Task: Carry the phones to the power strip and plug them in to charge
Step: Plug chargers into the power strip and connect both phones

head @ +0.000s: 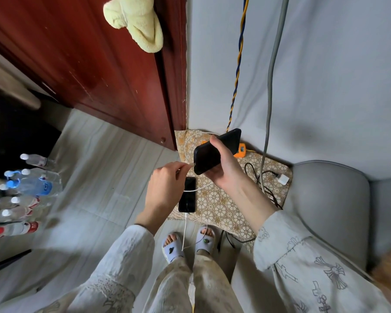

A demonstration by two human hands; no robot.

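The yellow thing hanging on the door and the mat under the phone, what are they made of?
The yellow thing looks like a fluffy fleece or terry cloth: its surface is fuzzy and it droops in soft folds. The mat looks like woven or printed fabric with a gold flower pattern; it lies flat and slightly rumpled on the floor. The door seems to be dark red varnished wood, shiny with small scratches.

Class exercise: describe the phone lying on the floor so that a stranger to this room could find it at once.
Start at the floral-patterned beige mat in the corner beside the red-brown wooden door. On its near left edge lies a slim black phone, screen up. Unlike the black phone held in the right hand, it already has a white cable plugged in.
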